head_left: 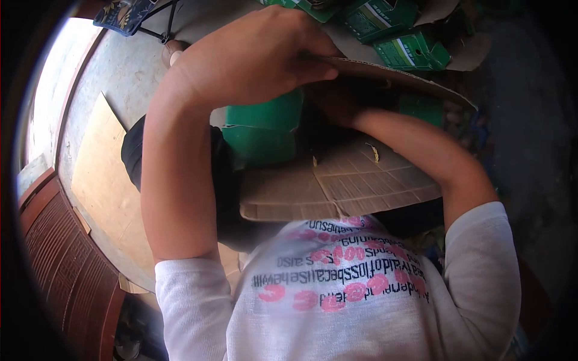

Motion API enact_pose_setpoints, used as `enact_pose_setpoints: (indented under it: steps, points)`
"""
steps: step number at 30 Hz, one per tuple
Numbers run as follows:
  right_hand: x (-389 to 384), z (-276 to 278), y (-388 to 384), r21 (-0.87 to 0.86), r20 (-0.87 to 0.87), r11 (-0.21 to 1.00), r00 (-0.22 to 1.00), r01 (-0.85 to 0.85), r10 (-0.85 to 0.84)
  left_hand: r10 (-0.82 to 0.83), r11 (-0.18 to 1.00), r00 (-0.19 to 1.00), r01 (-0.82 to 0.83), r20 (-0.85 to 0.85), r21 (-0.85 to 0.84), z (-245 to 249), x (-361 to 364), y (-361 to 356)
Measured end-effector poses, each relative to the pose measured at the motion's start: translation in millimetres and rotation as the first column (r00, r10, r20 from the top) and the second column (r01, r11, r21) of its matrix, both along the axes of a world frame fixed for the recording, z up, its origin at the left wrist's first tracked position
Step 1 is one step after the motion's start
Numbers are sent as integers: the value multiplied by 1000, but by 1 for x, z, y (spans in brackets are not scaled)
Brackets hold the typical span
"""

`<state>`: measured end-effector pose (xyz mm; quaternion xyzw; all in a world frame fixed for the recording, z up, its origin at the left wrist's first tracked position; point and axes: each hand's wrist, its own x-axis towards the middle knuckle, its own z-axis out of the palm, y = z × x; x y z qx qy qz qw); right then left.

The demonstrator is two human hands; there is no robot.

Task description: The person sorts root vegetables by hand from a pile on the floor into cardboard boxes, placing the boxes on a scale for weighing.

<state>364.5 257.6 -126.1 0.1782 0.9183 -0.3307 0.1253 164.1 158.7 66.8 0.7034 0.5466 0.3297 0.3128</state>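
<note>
My left hand (271,57) grips the edge of a raised brown cardboard flap (415,84), thumb on the near side and fingers partly hidden. Below it, another cardboard flap (337,186) with creases spreads toward my chest, with small yellowish bits (374,153) on it. Between the flaps, my right hand (337,105) reaches into dark shadow, so its fingers do not show. A green cardboard surface (262,135) lies below my left wrist, and a smaller green patch (421,108) shows beyond my right forearm.
Several green printed boxes (409,51) lie on the floor at the top right. A flat cardboard sheet (105,186) rests on the floor at left, near a reddish-brown slatted wooden panel (66,259). Dark metal legs (168,24) stand at the top left.
</note>
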Motion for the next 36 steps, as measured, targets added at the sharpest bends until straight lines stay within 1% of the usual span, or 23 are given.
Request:
enact_pose_setpoints:
  steps: [3,6,8,9,11,13,14,15,16,17,18,19,21,22,24,25,27,28,29,30,32,34,36]
  points:
    - [-5,-6,14,-126,-53,990,997,-68,61,-46,999,999,46,-19,-6,2,3,2]
    - [9,12,18,-145,-19,968,979,-204,203,-35,988,999,38,27,-151,11,7,4]
    - [12,106,13,-48,152,915,902,-401,404,29,973,999,-20,34,-229,17,11,2]
    - [15,145,11,-104,186,909,890,-404,417,58,967,996,-40,64,-250,16,12,1]
    - [38,206,18,-188,35,937,951,-294,306,100,929,986,-43,136,-368,22,12,0]
    - [73,255,34,-153,-235,968,959,-201,162,83,980,963,-32,255,-197,17,7,-2]
    - [97,271,43,-56,-379,994,923,-92,64,68,994,947,-36,314,-106,13,1,-3]
    - [122,283,55,-78,-430,991,893,108,-131,136,976,883,-43,448,-212,4,-8,-2]
    - [157,298,62,-163,-453,920,801,358,-392,213,970,890,-143,402,-198,8,-10,-1]
    - [193,303,76,-15,-549,878,730,479,-408,307,950,867,-255,392,-179,7,-13,1]
    - [232,300,81,60,-609,792,651,607,-453,396,918,834,-363,383,-159,4,-16,1]
    - [272,291,80,47,-635,632,511,774,-579,454,889,811,-439,371,-128,3,-18,2]
    - [365,240,77,-100,-639,361,218,927,-737,563,817,745,-567,359,-105,-5,-27,4]
    - [417,203,66,-143,-628,402,231,904,-743,574,805,729,-586,373,-94,-14,-39,4]
    - [453,156,16,8,-456,264,238,965,-858,685,721,655,-672,318,-168,-23,-55,2]
    - [503,99,-4,26,-472,245,227,969,-852,656,747,682,-647,322,-153,-28,-61,-1]
    - [532,37,-60,23,-286,134,135,991,-949,722,672,547,-700,423,-243,-36,-76,-5]
    - [538,16,-85,-6,-185,107,105,994,-977,734,664,545,-701,405,-261,-40,-87,-9]
    - [550,-13,-108,90,-205,144,160,985,-966,758,638,525,-719,388,-274,-29,-74,-9]
    - [544,-15,-126,107,-82,143,152,984,-985,796,586,457,-746,397,-316,-22,-68,-7]
    - [547,-31,-157,152,98,204,190,967,-977,791,595,471,-741,389,-312,-19,-77,-12]
    - [566,-64,-187,199,215,322,279,926,-936,775,630,575,-736,263,-248,-20,-86,-23]
    - [560,-63,-195,325,391,365,228,873,-892,769,638,624,-734,140,-234,-30,-108,-37]
